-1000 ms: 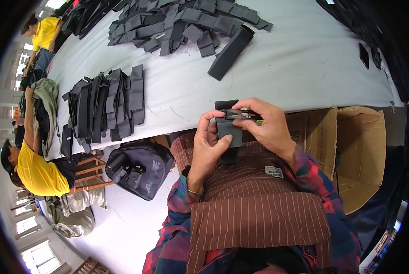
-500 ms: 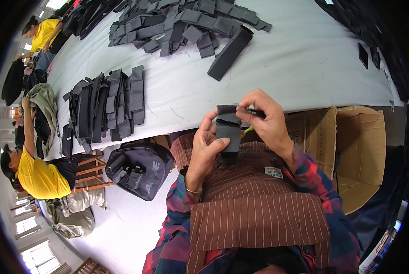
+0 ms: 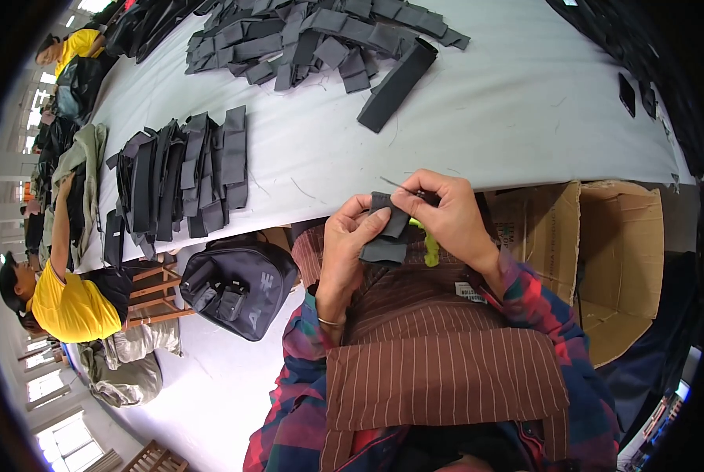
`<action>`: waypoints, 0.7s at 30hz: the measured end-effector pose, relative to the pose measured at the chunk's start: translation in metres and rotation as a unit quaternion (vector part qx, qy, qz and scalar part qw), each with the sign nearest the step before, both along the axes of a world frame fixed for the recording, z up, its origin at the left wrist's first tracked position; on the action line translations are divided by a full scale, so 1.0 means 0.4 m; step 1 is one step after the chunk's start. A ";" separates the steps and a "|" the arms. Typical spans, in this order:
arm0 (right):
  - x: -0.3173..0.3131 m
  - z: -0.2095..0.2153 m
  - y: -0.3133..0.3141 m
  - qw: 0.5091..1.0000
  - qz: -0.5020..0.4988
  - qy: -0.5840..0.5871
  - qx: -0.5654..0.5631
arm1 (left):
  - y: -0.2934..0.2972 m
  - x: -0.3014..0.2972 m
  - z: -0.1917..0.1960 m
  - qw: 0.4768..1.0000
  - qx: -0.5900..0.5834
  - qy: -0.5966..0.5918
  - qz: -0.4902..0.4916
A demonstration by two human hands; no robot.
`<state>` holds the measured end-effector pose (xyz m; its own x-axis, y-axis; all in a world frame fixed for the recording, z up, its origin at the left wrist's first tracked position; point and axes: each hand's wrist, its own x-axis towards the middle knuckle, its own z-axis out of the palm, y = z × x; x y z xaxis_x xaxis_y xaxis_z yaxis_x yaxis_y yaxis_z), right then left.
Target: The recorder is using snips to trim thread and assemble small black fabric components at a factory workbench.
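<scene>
Both hands work at frame centre, just below the near edge of the white-covered bench [image 3: 477,126]. Left hand [image 3: 350,250] pinches a small dark grey folded fabric piece [image 3: 385,236], thumb on the front face, fingers curled behind. Right hand [image 3: 450,216] is closed around a thin dark pointed tool [image 3: 408,189], its tip projecting toward 10 o'clock above the piece's top edge. A yellow-green item [image 3: 430,250] shows under the right palm; its kind cannot be told. Judgement: for clean work at the edge, the left pinch should stay close to the tool tip, the fabric flat and taut. Spread rows of black fabric strips [image 3: 183,177] at 10 o'clock, open cardboard box [image 3: 603,259] at 3 o'clock.
</scene>
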<state>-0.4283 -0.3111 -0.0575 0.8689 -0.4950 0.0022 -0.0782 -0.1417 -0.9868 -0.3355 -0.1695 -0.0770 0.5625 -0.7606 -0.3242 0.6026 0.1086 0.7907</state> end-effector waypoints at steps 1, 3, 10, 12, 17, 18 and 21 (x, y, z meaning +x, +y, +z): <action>-0.001 -0.006 -0.008 1.000 0.007 0.010 0.027 | 0.000 -0.002 0.003 1.000 0.007 -0.006 0.007; -0.002 -0.008 -0.020 0.998 0.013 0.020 0.053 | 0.000 -0.006 0.001 1.000 0.015 -0.010 0.012; -0.018 0.067 -0.081 0.933 0.026 -0.023 -0.358 | 0.009 0.001 -0.007 0.998 0.055 -0.028 0.021; -0.023 0.074 -0.095 0.874 0.066 -0.010 -0.481 | 0.008 0.002 -0.007 0.997 0.068 -0.029 0.018; -0.023 0.064 -0.094 0.849 0.062 -0.057 -0.522 | 0.006 0.001 -0.005 0.995 0.090 -0.046 0.006; -0.023 0.063 -0.093 0.846 0.064 -0.062 -0.526 | 0.007 0.001 -0.006 0.995 0.090 -0.045 0.006; -0.020 0.058 -0.091 0.840 0.061 -0.073 -0.535 | 0.008 0.002 -0.009 0.995 0.091 -0.045 0.003</action>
<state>-0.4365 -0.3473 -0.0342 0.8652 -0.0497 0.4990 0.1113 -0.9512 -0.2877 -0.3348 -0.1662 -0.0808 0.6003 -0.6903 -0.4038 0.5283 -0.0368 0.8482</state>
